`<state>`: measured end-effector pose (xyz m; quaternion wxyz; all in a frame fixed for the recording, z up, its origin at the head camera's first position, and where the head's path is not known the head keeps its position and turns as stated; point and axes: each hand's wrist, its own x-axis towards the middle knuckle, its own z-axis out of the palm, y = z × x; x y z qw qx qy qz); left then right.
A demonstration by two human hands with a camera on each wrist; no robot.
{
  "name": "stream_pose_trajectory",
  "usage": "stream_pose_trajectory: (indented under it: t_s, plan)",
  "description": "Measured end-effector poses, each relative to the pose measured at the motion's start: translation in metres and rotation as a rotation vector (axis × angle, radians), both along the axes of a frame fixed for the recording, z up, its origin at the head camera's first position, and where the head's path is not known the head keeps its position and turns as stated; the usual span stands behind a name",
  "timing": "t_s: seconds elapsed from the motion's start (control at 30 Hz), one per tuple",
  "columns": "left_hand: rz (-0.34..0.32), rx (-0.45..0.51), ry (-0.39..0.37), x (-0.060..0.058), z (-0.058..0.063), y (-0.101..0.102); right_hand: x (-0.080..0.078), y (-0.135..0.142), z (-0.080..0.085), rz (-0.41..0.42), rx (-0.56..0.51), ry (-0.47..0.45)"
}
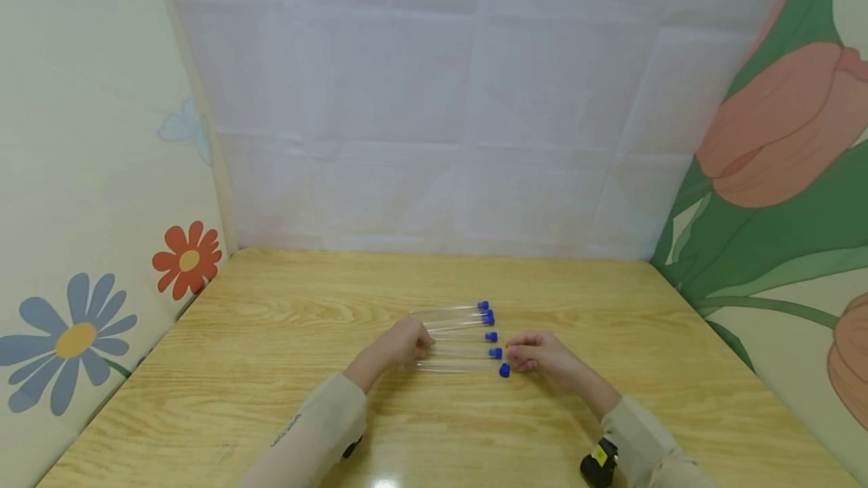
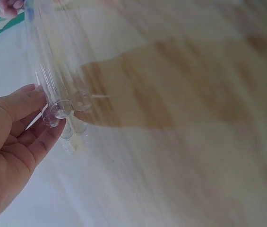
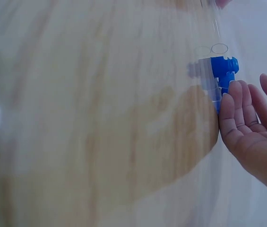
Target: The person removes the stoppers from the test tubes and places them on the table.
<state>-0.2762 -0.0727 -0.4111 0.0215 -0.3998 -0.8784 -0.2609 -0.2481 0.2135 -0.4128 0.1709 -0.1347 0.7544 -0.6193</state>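
Several clear test tubes (image 1: 456, 367) lie side by side on the wooden table (image 1: 271, 307), with blue caps (image 1: 491, 337) toward the right. A loose blue cap (image 3: 225, 65) sits by the uncapped mouth of the nearest tube. My left hand (image 1: 400, 341) is at the tubes' rounded ends (image 2: 60, 109), its thumb and fingers pinching a tube in the left wrist view. Which tube it holds is hard to tell. My right hand (image 1: 542, 354) is beside the caps, fingers loosely bent and holding nothing; in the right wrist view its fingertips are close to the blue caps.
A white cloth backdrop (image 1: 434, 134) hangs behind the table. Flower-printed cloths stand at the left (image 1: 102, 172) and right (image 1: 800, 247) sides. A black wrist device (image 1: 600, 463) is on the right sleeve.
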Motion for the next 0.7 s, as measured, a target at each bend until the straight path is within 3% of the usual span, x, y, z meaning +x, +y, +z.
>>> stream_pose_trajectory:
  t_s: [0.6, 0.7]
  plan:
    - [-0.017, 0.100, -0.047, -0.0005, -0.0022, -0.0024, -0.0003, 0.0002, -0.0013, 0.001, -0.015, -0.011]
    - [0.012, 0.131, -0.078, 0.0012, -0.0011, -0.0034, -0.0006, 0.0002, -0.0006, -0.001, -0.009, -0.012]
